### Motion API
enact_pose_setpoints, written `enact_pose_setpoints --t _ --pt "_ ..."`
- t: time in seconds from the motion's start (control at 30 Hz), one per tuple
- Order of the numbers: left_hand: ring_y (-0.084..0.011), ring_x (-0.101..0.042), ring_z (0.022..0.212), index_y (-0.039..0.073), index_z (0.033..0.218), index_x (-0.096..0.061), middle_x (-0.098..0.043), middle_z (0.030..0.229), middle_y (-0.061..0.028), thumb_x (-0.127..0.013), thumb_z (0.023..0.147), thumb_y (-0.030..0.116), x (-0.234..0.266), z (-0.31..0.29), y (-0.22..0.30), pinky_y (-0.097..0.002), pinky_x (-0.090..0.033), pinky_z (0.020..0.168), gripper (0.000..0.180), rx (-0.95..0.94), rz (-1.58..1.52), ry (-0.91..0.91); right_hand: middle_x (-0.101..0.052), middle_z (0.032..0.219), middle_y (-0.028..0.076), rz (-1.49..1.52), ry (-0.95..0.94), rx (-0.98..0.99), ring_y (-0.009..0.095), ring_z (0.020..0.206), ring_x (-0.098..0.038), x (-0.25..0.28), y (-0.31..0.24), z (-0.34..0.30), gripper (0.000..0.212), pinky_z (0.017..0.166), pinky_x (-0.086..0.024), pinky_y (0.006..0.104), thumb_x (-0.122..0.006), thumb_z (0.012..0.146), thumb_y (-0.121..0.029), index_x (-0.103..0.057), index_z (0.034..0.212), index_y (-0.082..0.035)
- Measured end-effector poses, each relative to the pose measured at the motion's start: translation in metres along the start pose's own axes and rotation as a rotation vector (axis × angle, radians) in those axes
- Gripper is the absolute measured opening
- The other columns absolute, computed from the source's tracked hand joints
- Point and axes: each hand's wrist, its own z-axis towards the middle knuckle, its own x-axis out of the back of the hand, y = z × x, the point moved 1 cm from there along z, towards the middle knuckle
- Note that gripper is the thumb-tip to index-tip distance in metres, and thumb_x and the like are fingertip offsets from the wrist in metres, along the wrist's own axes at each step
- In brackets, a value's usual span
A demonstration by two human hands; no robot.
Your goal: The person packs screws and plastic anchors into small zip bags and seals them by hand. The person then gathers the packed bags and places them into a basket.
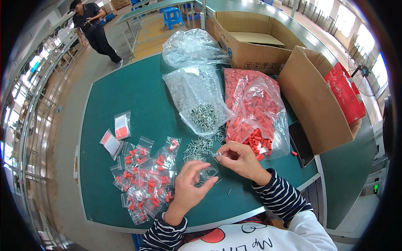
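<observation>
My left hand (191,184) is curved around a small clear plastic bag (210,172), whose see-through film shows between the thumb and fingers. Close by on the right, my right hand (240,160) pinches a small silvery screw (217,154) between thumb and fingertips; the fingers partly cover it. Beyond both hands lies a loose pile of metal screws (197,147), spilling from a large clear bag (204,117). To its right, a big clear bag of red plastic plugs (255,108) lies with its mouth toward me. Left of my left hand are several small filled bags (146,180) with red plugs inside.
Two stacks of flat bags (122,125) lie at the left. Another clear plastic bag (190,48), an open carton (255,58), a second carton (312,100), a red bag (344,94) and a dark tray (300,144) stand around. A person (94,31) walks at far left.
</observation>
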Motion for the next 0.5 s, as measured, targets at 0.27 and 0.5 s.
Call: enact_pose_setpoints --t 0.27,0.5 --pt "-0.0052 -0.042 0.064 0.005 0.108 -0.067 -0.061 0.107 -0.0043 -0.085 0.071 0.006 -0.0011 -0.0015 -0.0002 -0.0194 -0.036 0.056 0.041 0.006 0.022 0.016 -0.056 0.077 -0.005 0.109 -0.023 -0.041 0.002 0.067 -0.049 -0.0008 -0.0022 -0.0020 0.015 0.058 -0.038 0.0199 -0.074 0.088 -0.013 -0.069 0.095 -0.001" --pt "-0.0058 -0.043 0.064 0.005 0.109 -0.067 -0.062 0.106 -0.0048 -0.085 0.071 0.005 -0.0025 -0.0011 -0.0029 -0.0200 -0.038 0.056 0.043 0.003 0.025 0.028 -0.058 0.082 -0.006 0.279 -0.069 -0.074 0.000 0.072 -0.049 -0.0023 -0.0034 -0.0054 0.012 0.061 -0.038 0.0181 -0.070 0.092 -0.012 -0.069 0.098 -0.001"
